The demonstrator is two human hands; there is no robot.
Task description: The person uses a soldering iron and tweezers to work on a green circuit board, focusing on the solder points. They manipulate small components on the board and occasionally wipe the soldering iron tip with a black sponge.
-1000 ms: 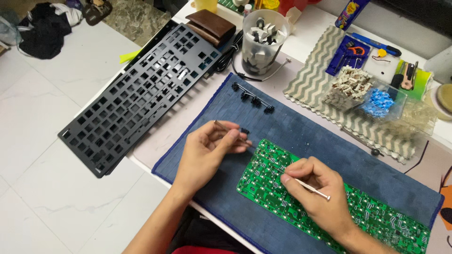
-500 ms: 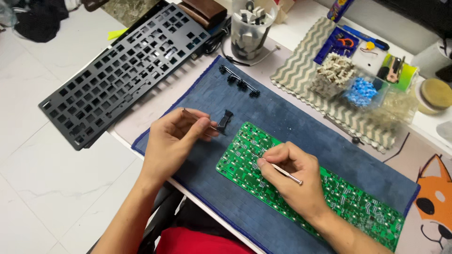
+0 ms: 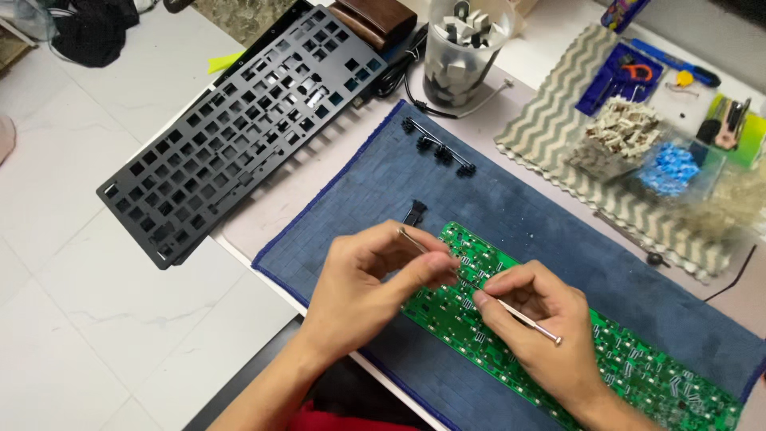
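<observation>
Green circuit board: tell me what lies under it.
The green circuit board lies on a blue cloth mat, which shows on all sides. The left hand and right hand cover part of the board; whatever is beneath the board itself is hidden.

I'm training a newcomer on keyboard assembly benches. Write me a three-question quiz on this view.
1. True or false: the green circuit board lies on the blue mat.
2. What does the right hand hold?
A. a thin metal tool
B. a pair of scissors
C. a blue brush
3. Fill in: the small black part lies on the mat, just beyond the ____ hand.

Key:
1. True.
2. A, a thin metal tool; its tip meets the left hand over the board's near end.
3. Left.
</observation>
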